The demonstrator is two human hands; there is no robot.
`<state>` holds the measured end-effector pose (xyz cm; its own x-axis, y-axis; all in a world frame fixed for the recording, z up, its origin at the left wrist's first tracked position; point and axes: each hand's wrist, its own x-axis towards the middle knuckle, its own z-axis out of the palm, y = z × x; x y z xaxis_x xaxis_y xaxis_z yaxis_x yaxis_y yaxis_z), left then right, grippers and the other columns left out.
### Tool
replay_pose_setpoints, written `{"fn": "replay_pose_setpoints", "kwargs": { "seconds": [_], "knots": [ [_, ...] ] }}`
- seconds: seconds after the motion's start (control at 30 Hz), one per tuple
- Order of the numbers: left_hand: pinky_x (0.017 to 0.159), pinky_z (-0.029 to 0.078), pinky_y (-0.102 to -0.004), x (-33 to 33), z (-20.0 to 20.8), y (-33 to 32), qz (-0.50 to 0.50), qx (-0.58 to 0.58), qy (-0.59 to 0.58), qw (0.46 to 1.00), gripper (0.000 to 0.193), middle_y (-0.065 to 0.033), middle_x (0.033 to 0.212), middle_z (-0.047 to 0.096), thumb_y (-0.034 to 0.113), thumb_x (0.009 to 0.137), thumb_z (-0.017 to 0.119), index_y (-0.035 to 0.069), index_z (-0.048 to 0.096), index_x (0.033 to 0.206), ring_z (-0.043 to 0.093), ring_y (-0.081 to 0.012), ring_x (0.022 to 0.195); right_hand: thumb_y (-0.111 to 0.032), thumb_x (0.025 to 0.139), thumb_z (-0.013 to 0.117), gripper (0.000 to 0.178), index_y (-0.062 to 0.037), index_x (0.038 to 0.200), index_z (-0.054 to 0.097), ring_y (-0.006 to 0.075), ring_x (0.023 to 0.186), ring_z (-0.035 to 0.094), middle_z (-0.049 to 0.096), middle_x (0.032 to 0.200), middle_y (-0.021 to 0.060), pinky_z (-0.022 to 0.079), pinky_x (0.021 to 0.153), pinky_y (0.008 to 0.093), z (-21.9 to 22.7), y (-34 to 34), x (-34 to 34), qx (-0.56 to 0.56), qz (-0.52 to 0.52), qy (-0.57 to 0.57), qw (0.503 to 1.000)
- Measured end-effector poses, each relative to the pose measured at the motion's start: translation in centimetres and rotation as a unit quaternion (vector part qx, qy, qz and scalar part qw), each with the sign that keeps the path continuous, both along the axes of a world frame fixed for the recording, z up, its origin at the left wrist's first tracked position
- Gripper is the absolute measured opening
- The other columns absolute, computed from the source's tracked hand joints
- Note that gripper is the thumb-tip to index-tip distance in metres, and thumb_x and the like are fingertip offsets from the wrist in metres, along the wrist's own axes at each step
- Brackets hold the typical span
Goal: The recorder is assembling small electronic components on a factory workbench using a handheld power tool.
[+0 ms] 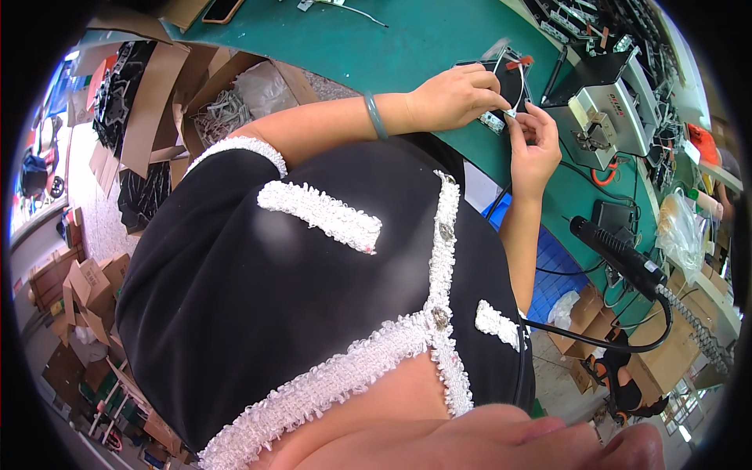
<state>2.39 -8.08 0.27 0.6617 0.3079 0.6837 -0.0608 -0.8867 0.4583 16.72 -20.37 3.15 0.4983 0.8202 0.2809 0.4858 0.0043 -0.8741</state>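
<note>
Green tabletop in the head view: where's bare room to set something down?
The broadest bare patch of the green tabletop lies between the smartphone and the left hand. A narrower one lies between the right hand and the black box. Crowded: the upper right, with the silver-and-black machine and strip-like parts.

A short line of dark printed capitals stands on the silver face of the boxy machine [633, 116] on the bench [423, 51].
</note>
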Motion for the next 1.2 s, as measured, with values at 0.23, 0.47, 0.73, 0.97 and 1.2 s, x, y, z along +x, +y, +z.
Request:
{"fn": "replay_pose_setpoints", "kwargs": {
  "seconds": [0.23,0.47,0.73,0.97,1.2],
  "knots": [
    [0.082,0.049,-0.0345,-0.2,0.7,-0.2,-0.019,-0.07,0.042,0.996,0.013,-0.0018,0.093,0.062,0.011,0.082,0.066,0.012,0.069,0.095,0.058,-0.0231,0.091,0.001,0.078,0.073,0.029,-0.0012,0.106,0.063,0.0108,0.075,0.063,0.07,0.09,0.0087,0.05,0.066,0.0228,-0.2,-0.5,-0.2,0.021,-0.003,-0.01,1.0],
    [0.081,0.05,-0.0333,-0.5,1.0,0.0,-0.016,-0.097,0.034,0.995,0.012,0.0017,0.092,0.066,0.017,0.081,0.07,0.012,0.072,0.092,0.058,-0.0205,0.092,0.004,0.084,0.06,0.017,0.0064,0.098,0.051,0.0213,0.074,0.062,0.059,0.079,0.0123,0.053,0.067,0.0291,7.5,-13.2,1.4,0.363,-0.28,-0.286,0.841],
    [0.073,0.051,-0.0329,0.0,0.6,0.2,-0.006,-0.07,-0.015,0.997,0.013,0.0008,0.086,0.067,0.012,0.076,0.074,0.011,0.073,0.089,0.06,-0.0194,0.083,-0.011,0.097,0.045,0.04,0.0096,0.129,0.034,0.0327,0.101,0.061,0.058,0.105,0.0234,0.052,0.092,0.0443,7.8,-12.2,5.6,0.226,-0.198,0.001,0.954],
    [0.072,0.052,-0.0313,0.0,0.8,0.0,0.006,-0.047,0.002,0.999,0.015,-0.0012,0.086,0.066,0.011,0.076,0.074,0.012,0.074,0.091,0.061,-0.0197,0.081,-0.049,0.091,0.051,0.065,-0.0023,0.135,0.039,0.0361,0.095,0.062,0.06,0.1,0.0213,0.05,0.087,0.058,10.3,-5.0,8.2,0.344,-0.048,0.16,0.924],
    [0.071,0.052,-0.0313,-0.1,0.9,0.0,-0.001,-0.051,0.002,0.999,0.015,-0.002,0.087,0.066,0.01,0.077,0.074,0.012,0.073,0.092,0.061,-0.0202,0.081,-0.083,0.078,0.035,0.09,-0.0036,0.121,0.039,0.0252,0.056,0.061,0.06,0.071,0.0145,0.055,0.057,0.0409,13.1,1.0,12.2,0.379,-0.099,0.134,0.91]
  ]
}}
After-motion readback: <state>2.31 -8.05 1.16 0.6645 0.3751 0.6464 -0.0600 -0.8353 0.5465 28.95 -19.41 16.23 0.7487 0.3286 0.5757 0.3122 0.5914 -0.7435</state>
